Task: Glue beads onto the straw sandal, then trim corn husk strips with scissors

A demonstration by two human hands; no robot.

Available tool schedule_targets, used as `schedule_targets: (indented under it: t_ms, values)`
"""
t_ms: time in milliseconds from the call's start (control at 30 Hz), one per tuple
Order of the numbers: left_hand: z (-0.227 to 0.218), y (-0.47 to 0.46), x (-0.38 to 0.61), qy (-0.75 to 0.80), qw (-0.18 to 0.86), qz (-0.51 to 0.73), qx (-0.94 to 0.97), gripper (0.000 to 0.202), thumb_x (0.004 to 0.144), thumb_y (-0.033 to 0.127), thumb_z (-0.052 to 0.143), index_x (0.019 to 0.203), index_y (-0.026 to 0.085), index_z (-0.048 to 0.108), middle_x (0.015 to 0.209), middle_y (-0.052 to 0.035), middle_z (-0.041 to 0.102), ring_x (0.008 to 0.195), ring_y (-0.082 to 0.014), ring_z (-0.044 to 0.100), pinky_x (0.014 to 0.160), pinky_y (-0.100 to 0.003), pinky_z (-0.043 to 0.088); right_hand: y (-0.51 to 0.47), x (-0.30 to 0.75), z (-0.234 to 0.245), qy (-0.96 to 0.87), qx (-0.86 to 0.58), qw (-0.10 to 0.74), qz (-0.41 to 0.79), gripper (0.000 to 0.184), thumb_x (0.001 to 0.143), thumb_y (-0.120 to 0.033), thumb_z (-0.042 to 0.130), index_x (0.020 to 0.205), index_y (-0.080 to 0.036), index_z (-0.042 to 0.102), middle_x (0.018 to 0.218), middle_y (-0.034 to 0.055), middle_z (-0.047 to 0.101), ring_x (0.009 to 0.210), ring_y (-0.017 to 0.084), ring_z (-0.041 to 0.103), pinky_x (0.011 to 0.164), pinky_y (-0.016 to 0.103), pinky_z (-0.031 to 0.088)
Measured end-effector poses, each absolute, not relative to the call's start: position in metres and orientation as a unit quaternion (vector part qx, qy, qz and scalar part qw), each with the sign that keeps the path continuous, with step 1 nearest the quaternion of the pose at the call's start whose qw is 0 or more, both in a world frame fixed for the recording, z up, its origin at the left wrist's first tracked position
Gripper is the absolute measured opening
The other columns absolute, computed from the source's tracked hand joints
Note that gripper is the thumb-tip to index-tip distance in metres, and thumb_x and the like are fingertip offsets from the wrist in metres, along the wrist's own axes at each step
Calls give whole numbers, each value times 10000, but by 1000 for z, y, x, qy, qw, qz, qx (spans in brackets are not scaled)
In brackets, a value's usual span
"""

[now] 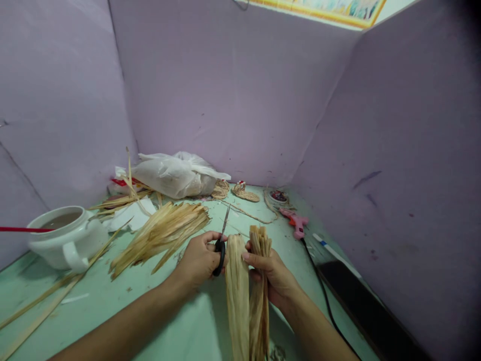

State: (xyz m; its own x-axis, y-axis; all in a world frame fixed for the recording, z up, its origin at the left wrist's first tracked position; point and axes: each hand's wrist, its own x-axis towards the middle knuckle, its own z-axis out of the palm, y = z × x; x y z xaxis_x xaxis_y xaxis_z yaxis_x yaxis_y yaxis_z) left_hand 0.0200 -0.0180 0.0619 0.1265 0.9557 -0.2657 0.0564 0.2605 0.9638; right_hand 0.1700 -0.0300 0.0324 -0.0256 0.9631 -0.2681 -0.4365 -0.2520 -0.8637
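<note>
My left hand (201, 260) is closed round the black handles of a pair of scissors (220, 246), whose blades point up and away from me. Its fingertips are at the edge of a wide, pale dried leaf strip (237, 296). In my right hand (274, 273) is a bundle of dried leaf strips (259, 301), brown and folded, gripped near its top end. The right thumb presses against the pale strip beside the bundle. Both strip and bundle hang down toward me past the lower frame edge.
Left lie a pile of dried leaves (165, 230) and a white pot (75, 240) of liquid. Behind are a white plastic bag (176, 175) and small woven slippers (244, 193). A pink glue gun (296, 223), its black cord, and a long dark object (361, 301) lie right. Walls enclose the table.
</note>
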Motion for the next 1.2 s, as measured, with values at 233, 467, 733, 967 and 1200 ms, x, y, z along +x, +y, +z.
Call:
schedule_targets:
  t_ms: [233, 467, 733, 967, 1200]
  values:
    - [64, -16, 20, 548, 573, 395, 464, 364, 482, 74, 615, 834, 152, 567, 388, 90, 497, 333, -67, 394, 348, -161, 273, -30, 172, 33, -272, -434, 554, 657, 424, 458, -171, 794, 816, -150, 569, 591, -52, 537, 448, 44, 444, 330, 123, 266]
    - [56, -17, 21, 530, 587, 376, 483, 312, 492, 99, 626, 787, 172, 556, 409, 89, 506, 341, -73, 427, 339, -162, 278, -35, 164, 31, -279, -413, 496, 711, 311, 523, -285, 781, 722, -130, 599, 501, -29, 540, 365, 33, 397, 317, 127, 255]
    - [58, -14, 17, 554, 570, 378, 475, 310, 574, 175, 600, 871, 152, 512, 448, 59, 552, 354, -95, 483, 303, -160, 274, -38, 157, 26, -318, -407, 457, 724, 306, 561, -269, 751, 797, -103, 649, 626, 50, 635, 444, 57, 459, 331, 121, 255]
    - [57, -15, 20, 543, 584, 395, 457, 391, 508, 86, 570, 885, 150, 489, 421, 81, 537, 331, -75, 417, 305, -160, 287, -41, 155, 30, -352, -445, 457, 685, 249, 526, -222, 745, 730, -117, 647, 572, -7, 569, 446, 58, 439, 328, 134, 258]
    - [57, -17, 20, 535, 583, 414, 450, 409, 485, 92, 582, 882, 157, 507, 437, 75, 542, 360, -83, 438, 319, -162, 288, -40, 156, 29, -315, -451, 466, 693, 286, 483, -209, 762, 676, -143, 562, 527, -39, 524, 439, 63, 443, 349, 151, 263]
